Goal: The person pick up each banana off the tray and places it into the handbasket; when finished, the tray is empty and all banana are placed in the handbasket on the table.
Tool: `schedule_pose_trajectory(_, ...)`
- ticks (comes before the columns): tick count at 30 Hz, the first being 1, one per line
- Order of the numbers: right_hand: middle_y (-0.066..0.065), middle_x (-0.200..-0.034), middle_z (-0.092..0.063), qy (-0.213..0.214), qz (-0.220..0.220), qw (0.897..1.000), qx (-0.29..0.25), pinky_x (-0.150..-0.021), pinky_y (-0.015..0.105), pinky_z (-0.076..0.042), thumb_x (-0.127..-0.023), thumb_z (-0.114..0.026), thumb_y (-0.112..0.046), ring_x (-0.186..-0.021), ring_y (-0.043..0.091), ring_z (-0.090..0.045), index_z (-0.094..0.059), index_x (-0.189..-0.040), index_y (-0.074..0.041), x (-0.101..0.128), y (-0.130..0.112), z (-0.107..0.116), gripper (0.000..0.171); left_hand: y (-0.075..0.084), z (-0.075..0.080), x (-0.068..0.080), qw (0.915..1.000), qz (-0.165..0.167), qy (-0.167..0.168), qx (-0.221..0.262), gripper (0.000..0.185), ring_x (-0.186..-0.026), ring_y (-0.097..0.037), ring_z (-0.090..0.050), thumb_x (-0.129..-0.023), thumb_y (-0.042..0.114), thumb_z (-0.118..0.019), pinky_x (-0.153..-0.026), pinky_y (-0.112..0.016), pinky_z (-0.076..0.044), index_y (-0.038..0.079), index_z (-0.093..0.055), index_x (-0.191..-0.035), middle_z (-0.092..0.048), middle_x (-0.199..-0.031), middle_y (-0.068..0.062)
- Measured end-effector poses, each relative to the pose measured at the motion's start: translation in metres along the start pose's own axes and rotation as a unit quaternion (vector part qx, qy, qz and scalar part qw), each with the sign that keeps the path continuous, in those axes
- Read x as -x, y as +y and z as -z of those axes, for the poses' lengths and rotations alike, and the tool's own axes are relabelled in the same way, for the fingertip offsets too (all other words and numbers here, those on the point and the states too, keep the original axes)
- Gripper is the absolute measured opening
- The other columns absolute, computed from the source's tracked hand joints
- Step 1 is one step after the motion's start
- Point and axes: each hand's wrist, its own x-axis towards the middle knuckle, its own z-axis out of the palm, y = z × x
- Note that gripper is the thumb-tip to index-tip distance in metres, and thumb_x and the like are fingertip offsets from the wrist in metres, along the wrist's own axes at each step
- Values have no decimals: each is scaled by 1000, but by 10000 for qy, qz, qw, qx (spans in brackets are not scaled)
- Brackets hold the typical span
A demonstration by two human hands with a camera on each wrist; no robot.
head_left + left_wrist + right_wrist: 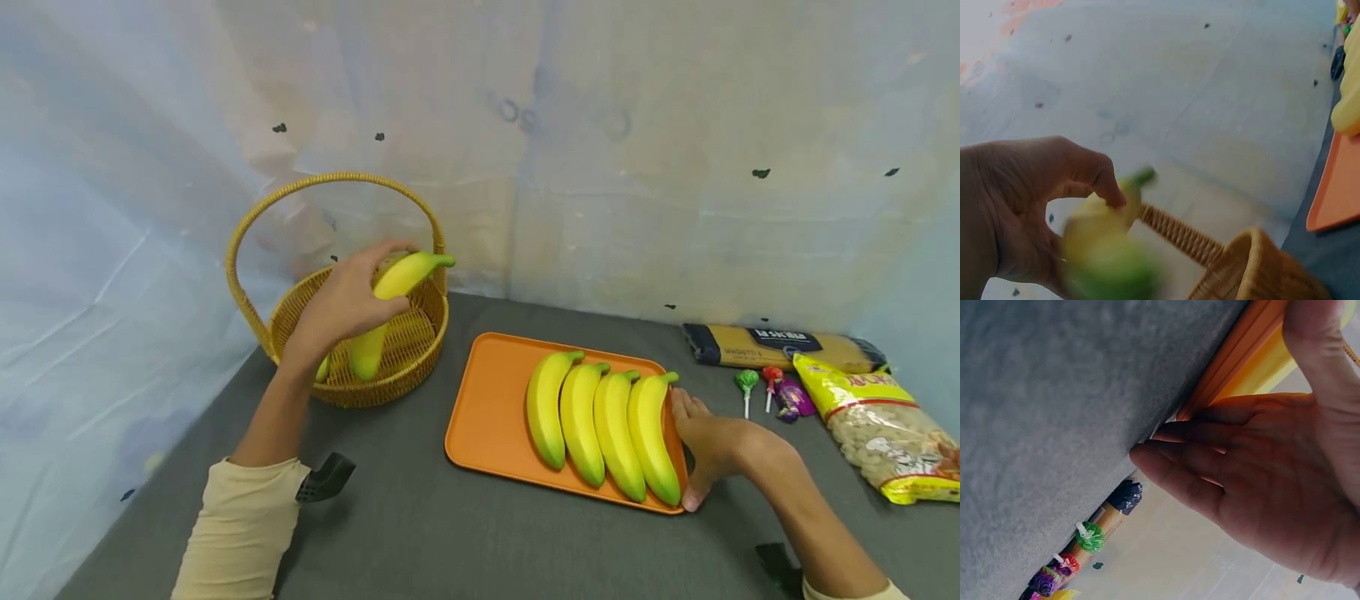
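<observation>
My left hand grips a yellow banana with a green stem, holding it tilted over the wicker basket. In the left wrist view the banana sits between thumb and fingers, its near green end blurred. Part of another banana shows inside the basket, mostly hidden by my left wrist. Several bananas lie side by side on the right part of an orange tray. My right hand rests against the tray's right edge, its fingers extended along the side.
Behind my right hand lie a pasta packet, a green lollipop, a red lollipop and a purple-wrapped sweet. A yellow snack bag is at the far right. The basket's tall handle arches above it. A pale sheet hangs behind the table.
</observation>
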Motion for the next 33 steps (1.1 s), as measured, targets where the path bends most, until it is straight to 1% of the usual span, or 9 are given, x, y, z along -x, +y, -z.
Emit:
schedule_pose_trajectory(4,46,-164,8,-14,-39,10000,-65,-120,77,-10,-55,-100,-46,-153,64,1,7,-159,18,5,3,-1,162,-14,5,-3,9998,81,-54,-200,55,-85,-28,-51,-97,21,-64,-71,-40,-41,21,-54,-151,-61,-115,-16)
schedule_pose_trajectory(5,46,-164,8,14,-35,10000,-84,-119,78,-10,-55,-100,-47,-152,64,1,7,-159,18,6,4,-1,163,-18,6,-6,9996,160,-66,-243,55,-84,-30,-51,-98,22,-63,-70,-41,-41,20,-53,-152,-61,-113,-18)
schedule_pose_trajectory(7,46,-164,9,71,-57,9999,-91,-119,78,-10,-54,-100,-47,-152,64,2,8,-159,18,8,5,0,164,-23,6,-10,9987,349,-77,-361,58,-90,-33,-57,-100,26,-63,-74,-45,-46,20,-49,-155,-62,-122,-20)
schedule_pose_trajectory(10,46,-163,10,116,-20,9999,-94,-119,79,-10,-54,-100,-47,-152,65,2,8,-159,17,9,7,0,164,-36,3,-16,9960,605,-166,-635,61,-113,-45,-61,-101,27,-64,-89,-58,-52,15,-45,-157,-59,-140,-25)
schedule_pose_trajectory(13,46,-163,8,101,12,9999,-95,-119,78,-11,-55,-100,-47,-152,65,1,7,-159,18,8,7,-3,163,-52,-4,-20,9910,854,-377,-959,63,-129,-51,-56,-101,27,-65,-102,-66,-48,10,-44,-157,-51,-154,-27)
schedule_pose_trajectory(17,46,-164,7,19,-6,9999,-110,-120,77,-11,-56,-100,-46,-152,65,0,6,-159,18,5,7,-6,160,-70,-14,-24,9833,1164,-646,-1243,63,-126,-51,-58,-100,24,-67,-99,-63,-51,6,-43,-156,-52,-152,-28)
schedule_pose_trajectory(23,46,-164,7,15,4,10000,-73,-120,78,-10,-58,-99,-46,-152,65,1,5,-159,18,3,7,-5,159,-83,-24,-25,9747,1346,-854,-1570,64,-121,-50,-60,-99,14,-68,-87,-55,-54,0,-42,-156,-54,-146,-32)
schedule_pose_trajectory(30,45,-165,6,63,-22,9999,-76,-120,77,-12,-57,-100,-44,-153,63,-1,5,-159,18,3,6,-5,158,-90,-30,-27,9614,1592,-1034,-1990,54,-131,-64,-44,-99,10,-68,-91,-65,-52,-6,-48,-147,-43,-145,-42)
schedule_pose_trajectory(33,46,-164,5,53,-70,9999,-83,-121,76,-11,-58,-99,-45,-153,64,-1,5,-159,18,4,7,-6,158,-90,-31,-29,9591,1594,-1010,-2111,55,-127,-63,-47,-98,9,-71,-89,-65,-52,-7,-49,-145,-46,-140,-40)
